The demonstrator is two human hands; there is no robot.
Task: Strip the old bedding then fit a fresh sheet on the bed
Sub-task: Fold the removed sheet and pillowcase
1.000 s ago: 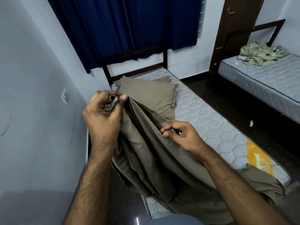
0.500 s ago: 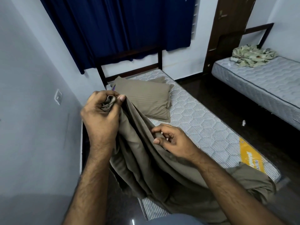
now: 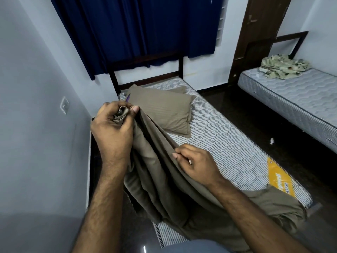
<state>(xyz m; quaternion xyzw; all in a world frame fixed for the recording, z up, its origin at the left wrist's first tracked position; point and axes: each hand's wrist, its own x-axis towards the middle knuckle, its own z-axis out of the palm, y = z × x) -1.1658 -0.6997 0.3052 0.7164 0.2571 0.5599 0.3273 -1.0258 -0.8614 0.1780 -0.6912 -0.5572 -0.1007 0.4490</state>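
Across the middle of the frame your left hand [image 3: 112, 131] grips a bunched corner of the taupe sheet [image 3: 164, 183], while your right hand [image 3: 197, 166] pinches a fold lower down, fingers curled. Its folds hang between your arms and pile onto the lower end of the striped mattress [image 3: 228, 143]. Behind them, a matching pillow [image 3: 164, 110] lies near the dark headboard [image 3: 145, 61]. Upper left hangs a blue curtain [image 3: 145, 24]; upper right, a second bed [image 3: 300, 99] carries crumpled floral fabric [image 3: 282, 68].
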